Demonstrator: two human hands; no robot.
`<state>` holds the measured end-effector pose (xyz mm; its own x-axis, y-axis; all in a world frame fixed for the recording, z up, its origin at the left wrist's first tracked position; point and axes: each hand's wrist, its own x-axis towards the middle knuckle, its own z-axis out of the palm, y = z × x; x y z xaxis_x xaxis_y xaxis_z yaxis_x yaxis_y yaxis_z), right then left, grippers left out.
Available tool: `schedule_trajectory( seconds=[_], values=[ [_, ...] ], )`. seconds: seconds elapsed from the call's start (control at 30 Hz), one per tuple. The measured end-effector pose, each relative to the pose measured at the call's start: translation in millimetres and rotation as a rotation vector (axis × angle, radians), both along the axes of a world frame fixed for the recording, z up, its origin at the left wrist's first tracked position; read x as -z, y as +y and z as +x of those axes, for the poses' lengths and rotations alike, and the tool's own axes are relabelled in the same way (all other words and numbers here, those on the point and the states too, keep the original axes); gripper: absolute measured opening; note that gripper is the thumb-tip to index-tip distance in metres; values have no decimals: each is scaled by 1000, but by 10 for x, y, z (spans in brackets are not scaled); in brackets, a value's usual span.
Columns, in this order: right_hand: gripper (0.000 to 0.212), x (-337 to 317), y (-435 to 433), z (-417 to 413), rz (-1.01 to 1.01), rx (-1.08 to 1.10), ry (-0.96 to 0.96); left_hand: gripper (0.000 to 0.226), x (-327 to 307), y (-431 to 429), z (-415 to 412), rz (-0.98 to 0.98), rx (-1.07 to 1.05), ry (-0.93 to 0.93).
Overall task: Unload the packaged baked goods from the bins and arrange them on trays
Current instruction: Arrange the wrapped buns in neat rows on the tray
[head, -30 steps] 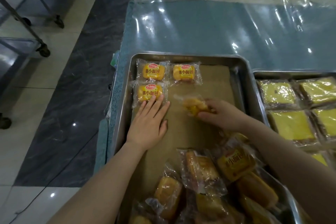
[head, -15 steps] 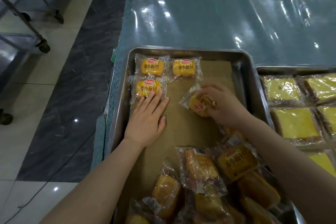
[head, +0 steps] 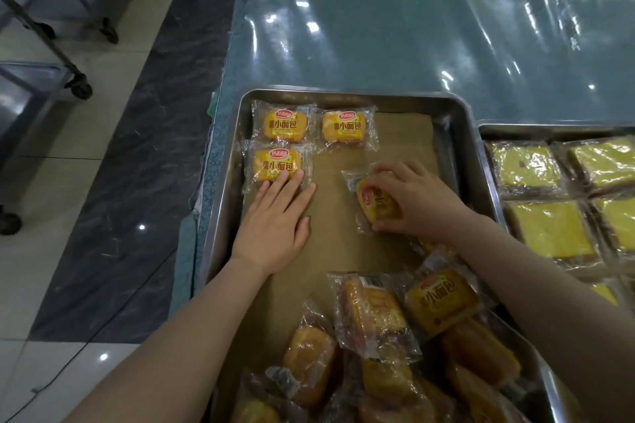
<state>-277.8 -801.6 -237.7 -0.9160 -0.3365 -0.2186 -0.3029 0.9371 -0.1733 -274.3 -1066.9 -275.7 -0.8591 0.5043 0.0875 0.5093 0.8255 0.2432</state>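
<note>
A steel tray (head: pixel 226 182) lined with brown paper holds three wrapped small breads laid flat at its far left: two in the back row (head: pixel 283 126) (head: pixel 344 128) and one (head: pixel 277 165) in front. My left hand (head: pixel 276 216) lies flat on the paper, fingertips touching the front bread's near edge. My right hand (head: pixel 412 201) grips another wrapped bread (head: pixel 372 204), tilted, low over the tray's middle right. A loose pile of wrapped breads (head: pixel 378 347) fills the tray's near end.
A second steel tray (head: pixel 536 130) on the right holds several wrapped yellow cake slices (head: pixel 549 230). Clear plastic sheeting (head: pixel 395 41) covers the table beyond. Wheeled metal racks (head: pixel 79 89) stand on the tiled floor to the left.
My right hand carried the wrapped bread up from near the pile toward the tray's middle and turned it label side up. My left hand stayed flat by the front bread.
</note>
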Motion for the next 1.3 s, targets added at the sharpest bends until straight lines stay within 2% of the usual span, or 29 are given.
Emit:
schedule_trajectory(
  seconds=[0.2, 0.27, 0.33, 0.4, 0.47, 0.53, 0.57, 0.63, 0.77, 0.87, 1.07, 1.13, 1.2, 1.23, 1.3],
  values=[
    [82, 52, -13, 54, 5, -25, 9, 52, -11, -4, 3, -26, -2, 2],
    [83, 40, 14, 67, -25, 156, -16, 52, -7, 0, 0, -35, -4, 3],
    [91, 28, 71, 55, 56, 356, 3, 52, -2, 1, -5, -42, -12, 0],
    [95, 10, 121, 40, 121, 447, 23, 53, 8, 0, -9, -49, -10, 2],
    [85, -11, 132, 47, 32, 397, 81, 53, 15, -2, -14, -57, -8, 5],
    [70, 0, 119, 63, -42, 251, 81, 53, 13, -1, -19, -62, -12, 4],
    [66, 28, 120, 67, -30, 201, 58, 53, 13, 3, -20, -63, -14, 4],
    [61, 87, 145, 45, 37, 234, 39, 53, 14, 5, -22, -66, -12, 3],
    [63, 114, 184, -163, 51, 421, 61, 53, 15, 5, -27, -57, -9, 3],
    [68, 134, 158, -356, 80, 420, 31, 54, 11, 7, -26, -49, -6, -1],
    [61, -23, 210, -494, 151, 331, 48, 55, -76, 23, 11, -85, 2, 53],
    [55, -95, 212, -368, 68, 318, 112, 54, -107, 22, 32, -91, 28, 69],
    [38, -186, 255, -168, -92, 302, 141, 53, -128, 22, 52, -94, 62, 96],
    [29, -228, 319, -60, -171, 295, 83, 52, -137, 26, 61, -97, 81, 110],
    [26, -321, 462, 178, -221, 279, -125, 49, -155, 33, 83, -102, 115, 133]
  ],
)
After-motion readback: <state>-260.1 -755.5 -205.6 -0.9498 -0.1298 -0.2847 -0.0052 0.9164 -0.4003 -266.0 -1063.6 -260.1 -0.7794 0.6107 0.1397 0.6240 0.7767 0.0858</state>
